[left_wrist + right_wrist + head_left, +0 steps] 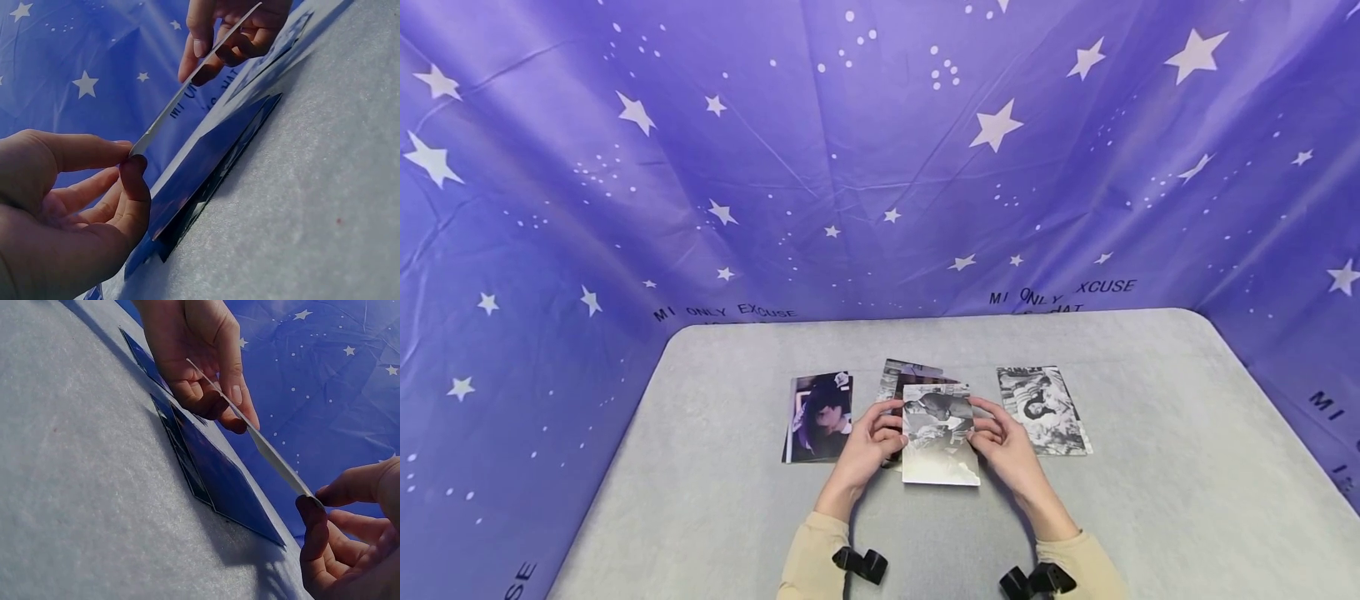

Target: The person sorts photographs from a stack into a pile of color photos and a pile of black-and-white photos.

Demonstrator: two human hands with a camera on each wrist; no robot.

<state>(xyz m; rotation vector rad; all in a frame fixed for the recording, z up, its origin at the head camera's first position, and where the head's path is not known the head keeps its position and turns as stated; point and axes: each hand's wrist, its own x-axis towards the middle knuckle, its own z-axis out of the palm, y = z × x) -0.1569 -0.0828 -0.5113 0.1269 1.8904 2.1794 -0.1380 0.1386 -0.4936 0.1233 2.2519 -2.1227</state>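
Left hand [872, 443] at nine o'clock of raised photo [939, 435], right hand [1006, 446] at three o'clock, both hands' fingers [94, 152] pinching its side edges, forearms [1047, 507] converging above bench [715, 500].

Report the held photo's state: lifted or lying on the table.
Lifted: left hand and right hand pinch the photo, with a gap above the pile in both wrist views.

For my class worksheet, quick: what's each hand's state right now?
Left hand: holding one edge of a black-and-white photo.
Right hand: holding the photo's opposite edge.
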